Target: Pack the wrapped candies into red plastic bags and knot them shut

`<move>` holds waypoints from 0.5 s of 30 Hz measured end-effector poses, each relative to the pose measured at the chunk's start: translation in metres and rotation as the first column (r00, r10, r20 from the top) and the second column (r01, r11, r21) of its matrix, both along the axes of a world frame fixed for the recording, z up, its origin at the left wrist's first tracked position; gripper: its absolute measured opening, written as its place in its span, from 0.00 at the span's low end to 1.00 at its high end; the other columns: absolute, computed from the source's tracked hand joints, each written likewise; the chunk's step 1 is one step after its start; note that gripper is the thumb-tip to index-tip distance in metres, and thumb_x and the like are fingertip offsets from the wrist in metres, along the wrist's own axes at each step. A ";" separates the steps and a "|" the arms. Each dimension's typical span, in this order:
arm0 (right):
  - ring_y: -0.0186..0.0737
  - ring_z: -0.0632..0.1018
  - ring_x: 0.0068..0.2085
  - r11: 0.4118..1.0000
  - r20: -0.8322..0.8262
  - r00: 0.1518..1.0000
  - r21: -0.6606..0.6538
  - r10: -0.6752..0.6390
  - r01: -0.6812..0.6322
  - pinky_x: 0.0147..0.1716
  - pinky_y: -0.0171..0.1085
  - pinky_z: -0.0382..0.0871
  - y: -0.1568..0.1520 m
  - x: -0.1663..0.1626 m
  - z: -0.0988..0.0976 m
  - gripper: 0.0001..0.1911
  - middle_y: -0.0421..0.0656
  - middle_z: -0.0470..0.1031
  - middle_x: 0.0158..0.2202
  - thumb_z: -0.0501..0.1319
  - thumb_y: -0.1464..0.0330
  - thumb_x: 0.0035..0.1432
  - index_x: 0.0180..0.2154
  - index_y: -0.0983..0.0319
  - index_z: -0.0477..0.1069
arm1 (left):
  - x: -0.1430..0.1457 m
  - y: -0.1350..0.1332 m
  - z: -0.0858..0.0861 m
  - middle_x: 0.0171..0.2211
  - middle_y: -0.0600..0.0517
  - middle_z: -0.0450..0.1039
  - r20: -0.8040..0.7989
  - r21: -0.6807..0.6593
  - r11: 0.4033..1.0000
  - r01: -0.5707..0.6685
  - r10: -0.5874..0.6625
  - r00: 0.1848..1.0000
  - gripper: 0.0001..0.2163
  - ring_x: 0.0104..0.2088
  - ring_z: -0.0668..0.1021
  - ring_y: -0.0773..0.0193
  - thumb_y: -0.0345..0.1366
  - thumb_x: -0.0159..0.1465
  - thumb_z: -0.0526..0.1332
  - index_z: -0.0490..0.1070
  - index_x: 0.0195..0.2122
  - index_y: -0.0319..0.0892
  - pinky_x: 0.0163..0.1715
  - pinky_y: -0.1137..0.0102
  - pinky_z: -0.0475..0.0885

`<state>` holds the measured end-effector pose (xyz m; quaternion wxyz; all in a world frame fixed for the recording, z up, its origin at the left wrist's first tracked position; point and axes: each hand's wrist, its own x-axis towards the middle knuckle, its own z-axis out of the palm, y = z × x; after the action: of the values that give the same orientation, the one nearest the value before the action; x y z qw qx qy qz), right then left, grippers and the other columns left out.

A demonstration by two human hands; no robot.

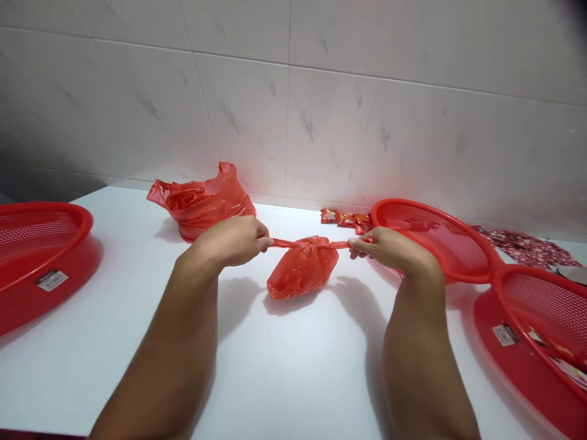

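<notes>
A small filled red plastic bag rests on the white table in the middle. Its two handles are stretched out sideways from a knot at its top. My left hand is closed on the left handle. My right hand pinches the right handle. The handles are pulled taut between both hands, just above the bag.
A second, larger red bag lies behind by the tiled wall. Red mesh baskets stand at the left and right, with another at the far right. Small red snack packets lie near the wall.
</notes>
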<state>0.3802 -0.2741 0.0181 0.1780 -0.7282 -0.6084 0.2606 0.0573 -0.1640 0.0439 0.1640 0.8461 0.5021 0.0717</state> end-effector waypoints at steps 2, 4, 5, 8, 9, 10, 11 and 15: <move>0.49 0.82 0.46 0.995 -0.103 0.991 0.072 0.081 -0.074 0.39 0.41 0.76 -0.005 -0.005 0.005 0.25 0.51 0.84 0.47 0.61 0.46 0.69 0.35 0.56 0.87 | 0.005 -0.009 0.005 0.25 0.50 0.78 0.097 0.042 0.999 0.001 -0.005 0.995 0.15 0.22 0.74 0.59 0.49 0.64 0.64 0.81 0.27 0.48 0.23 0.66 0.59; 0.51 0.80 0.56 0.946 -0.211 0.934 0.210 0.289 -0.246 0.42 0.41 0.78 -0.009 -0.018 0.012 0.24 0.51 0.82 0.52 0.63 0.47 0.68 0.33 0.56 0.86 | 0.015 -0.022 0.010 0.32 0.49 0.81 0.257 0.113 0.993 0.043 -0.071 0.964 0.15 0.29 0.78 0.57 0.50 0.66 0.63 0.83 0.30 0.49 0.27 0.66 0.65; 0.52 0.78 0.60 0.898 -0.242 0.880 0.275 0.409 -0.342 0.44 0.41 0.78 -0.010 -0.026 0.015 0.23 0.50 0.82 0.52 0.64 0.47 0.68 0.31 0.56 0.85 | 0.021 -0.028 0.012 0.37 0.50 0.82 0.341 0.148 0.986 0.076 -0.123 0.932 0.15 0.35 0.80 0.57 0.51 0.67 0.63 0.84 0.31 0.49 0.31 0.66 0.69; 0.51 0.79 0.59 0.773 -0.280 0.728 0.341 0.626 -0.534 0.49 0.42 0.77 -0.006 -0.053 0.018 0.22 0.47 0.83 0.45 0.65 0.51 0.69 0.28 0.57 0.82 | 0.039 -0.046 0.014 0.49 0.50 0.81 0.546 0.193 0.965 0.177 -0.256 0.798 0.14 0.50 0.80 0.55 0.50 0.67 0.65 0.84 0.33 0.49 0.47 0.65 0.74; 0.48 0.81 0.54 0.772 -0.293 0.717 0.320 0.632 -0.550 0.49 0.42 0.76 -0.004 -0.060 0.017 0.20 0.46 0.84 0.43 0.64 0.52 0.70 0.30 0.57 0.82 | 0.043 -0.052 0.014 0.49 0.49 0.81 0.588 0.185 0.961 0.208 -0.278 0.760 0.15 0.52 0.80 0.54 0.49 0.68 0.65 0.83 0.31 0.47 0.50 0.65 0.74; 0.46 0.82 0.50 0.790 -0.306 0.730 0.292 0.612 -0.539 0.48 0.41 0.76 -0.001 -0.066 0.015 0.18 0.44 0.84 0.42 0.64 0.54 0.71 0.33 0.57 0.83 | 0.047 -0.056 0.014 0.49 0.49 0.80 0.619 0.168 0.957 0.236 -0.289 0.731 0.15 0.53 0.80 0.54 0.49 0.69 0.64 0.82 0.31 0.46 0.52 0.64 0.74; 0.43 0.83 0.47 0.817 -0.313 0.756 0.269 0.575 -0.510 0.47 0.40 0.76 0.002 -0.070 0.013 0.17 0.43 0.84 0.41 0.63 0.55 0.71 0.35 0.57 0.83 | 0.049 -0.060 0.013 0.48 0.49 0.80 0.641 0.148 0.954 0.261 -0.293 0.709 0.14 0.53 0.80 0.54 0.48 0.69 0.64 0.80 0.31 0.46 0.53 0.64 0.75; 0.37 0.79 0.35 0.869 -0.331 0.813 0.315 0.478 -0.383 0.36 0.35 0.71 0.005 -0.074 0.011 0.21 0.40 0.80 0.32 0.59 0.56 0.73 0.30 0.60 0.76 | 0.052 -0.070 0.009 0.50 0.48 0.78 0.681 0.056 0.943 0.329 -0.277 0.678 0.18 0.50 0.81 0.54 0.49 0.62 0.72 0.73 0.48 0.48 0.48 0.62 0.77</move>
<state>0.3058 -0.2689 0.0288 0.3182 -0.4755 -0.7352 0.3636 0.1097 -0.2338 0.0533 0.3756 0.8256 0.2620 0.3296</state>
